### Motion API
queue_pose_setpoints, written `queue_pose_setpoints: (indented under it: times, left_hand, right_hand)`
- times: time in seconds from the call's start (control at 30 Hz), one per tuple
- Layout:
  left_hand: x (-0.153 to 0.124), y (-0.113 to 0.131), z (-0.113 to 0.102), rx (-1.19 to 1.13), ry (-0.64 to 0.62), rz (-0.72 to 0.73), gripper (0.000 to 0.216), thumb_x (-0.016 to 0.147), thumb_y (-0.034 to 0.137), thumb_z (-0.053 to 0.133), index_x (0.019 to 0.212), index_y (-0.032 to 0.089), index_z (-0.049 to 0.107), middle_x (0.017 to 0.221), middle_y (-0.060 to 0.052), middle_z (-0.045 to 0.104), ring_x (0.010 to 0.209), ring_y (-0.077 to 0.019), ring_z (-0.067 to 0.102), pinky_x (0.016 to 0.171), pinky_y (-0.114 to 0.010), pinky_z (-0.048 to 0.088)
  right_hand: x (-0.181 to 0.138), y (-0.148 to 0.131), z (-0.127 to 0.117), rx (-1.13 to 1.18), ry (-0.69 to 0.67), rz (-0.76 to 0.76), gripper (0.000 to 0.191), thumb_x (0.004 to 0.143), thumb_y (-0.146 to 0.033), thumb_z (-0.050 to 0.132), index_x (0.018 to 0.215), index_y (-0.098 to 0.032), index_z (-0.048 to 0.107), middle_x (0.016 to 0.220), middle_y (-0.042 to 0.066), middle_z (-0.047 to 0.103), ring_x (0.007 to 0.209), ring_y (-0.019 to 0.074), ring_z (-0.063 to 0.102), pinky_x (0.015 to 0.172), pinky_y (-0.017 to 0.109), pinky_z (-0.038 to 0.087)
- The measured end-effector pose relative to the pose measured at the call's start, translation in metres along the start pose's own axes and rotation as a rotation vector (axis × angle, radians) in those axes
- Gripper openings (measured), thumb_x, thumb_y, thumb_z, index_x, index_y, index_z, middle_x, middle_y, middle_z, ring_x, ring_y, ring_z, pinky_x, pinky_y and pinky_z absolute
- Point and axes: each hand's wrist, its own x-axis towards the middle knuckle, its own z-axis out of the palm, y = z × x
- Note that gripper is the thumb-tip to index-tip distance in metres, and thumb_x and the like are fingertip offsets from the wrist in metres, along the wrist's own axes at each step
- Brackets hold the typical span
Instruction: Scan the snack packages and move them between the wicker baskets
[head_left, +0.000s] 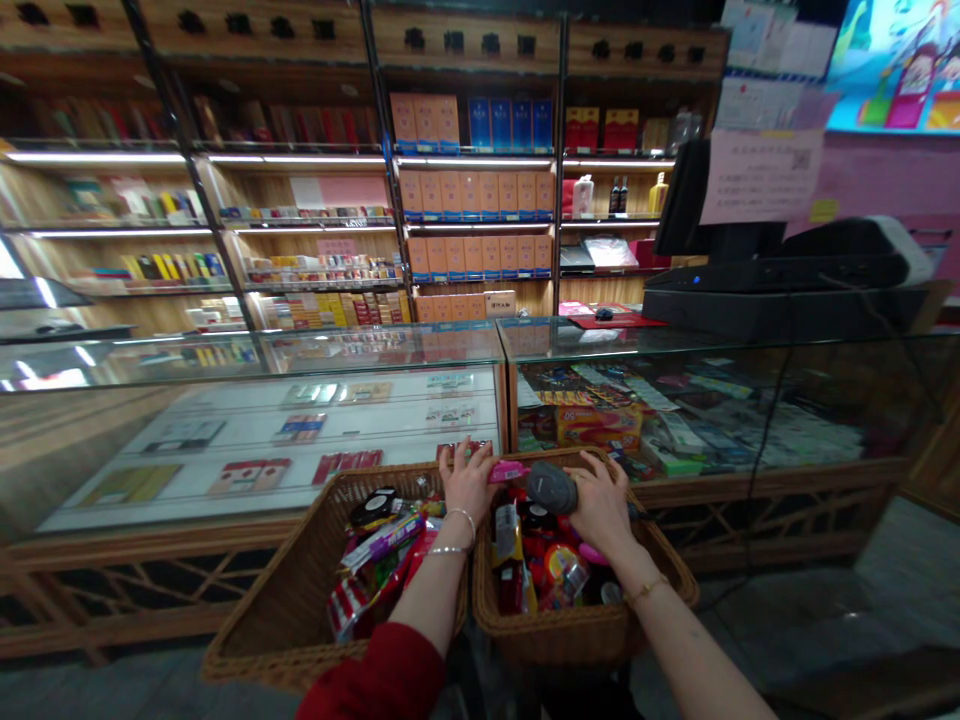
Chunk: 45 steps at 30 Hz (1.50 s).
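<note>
My left hand (466, 482), wearing two bracelets, reaches over the inner edges of two wicker baskets. Its fingers are closed on one end of a small pink item (509, 471), whose kind I cannot make out. Just to the right, my right hand (602, 502) grips a dark grey handheld barcode scanner (552, 488), its head facing the pink item. Below the hands, the right basket (559, 628) holds mixed snack packets (566, 570). The left basket (259, 585) contains more packets, including a purple one (386, 540), piled on its right side.
Glass display counters (360, 350) run behind the baskets, with boxes inside. A monitor (686, 195) and a black cash drawer (780, 305) stand on the right counter. A dark cable (772, 420) hangs down its front. Stocked shelves (480, 220) line the wall.
</note>
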Motion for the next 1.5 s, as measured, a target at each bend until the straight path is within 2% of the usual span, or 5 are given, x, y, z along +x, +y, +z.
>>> queue_pose_setpoints:
  times: [0.33, 0.8, 1.1, 1.5]
  left_hand:
    - [0.0, 0.001, 0.0, 0.015, 0.003, -0.001, 0.039, 0.072, 0.03, 0.075, 0.11, 0.04, 0.07, 0.134, 0.003, 0.064, 0.139, -0.0339, 0.039, 0.117, -0.061, 0.013]
    - [0.0, 0.004, -0.003, 0.02, -0.022, -0.021, 0.039, 0.072, 0.032, 0.076, 0.11, 0.039, 0.071, 0.135, 0.003, 0.064, 0.14, -0.033, 0.039, 0.118, -0.061, 0.014]
    - [-0.001, 0.005, -0.009, 0.008, -0.032, -0.023, 0.037, 0.073, 0.036, 0.077, 0.109, 0.037, 0.071, 0.135, 0.002, 0.063, 0.14, -0.034, 0.038, 0.117, -0.061, 0.015]
    - [-0.003, 0.011, -0.012, 0.013, 0.001, -0.025, 0.036, 0.074, 0.042, 0.075, 0.11, 0.037, 0.072, 0.135, 0.001, 0.064, 0.141, -0.0339, 0.037, 0.117, -0.062, 0.015]
  right_hand:
    - [0.0, 0.001, 0.001, 0.018, 0.029, 0.017, 0.03, 0.075, -0.012, 0.052, 0.095, -0.021, 0.072, 0.116, 0.004, 0.073, 0.133, 0.0255, 0.044, 0.114, 0.049, 0.008]
    - [0.001, 0.003, 0.006, -0.019, 0.082, 0.015, 0.029, 0.077, -0.013, 0.051, 0.094, -0.024, 0.072, 0.114, 0.002, 0.073, 0.131, 0.0249, 0.046, 0.113, 0.049, 0.013]
    - [-0.002, 0.006, 0.018, -0.051, 0.174, -0.045, 0.026, 0.076, -0.011, 0.052, 0.087, -0.023, 0.073, 0.114, 0.003, 0.073, 0.129, 0.0252, 0.047, 0.114, 0.047, 0.009]
    - [-0.005, 0.009, 0.026, -0.111, 0.199, -0.065, 0.022, 0.077, -0.014, 0.055, 0.087, -0.024, 0.072, 0.114, 0.002, 0.074, 0.13, 0.0239, 0.047, 0.114, 0.045, 0.011]
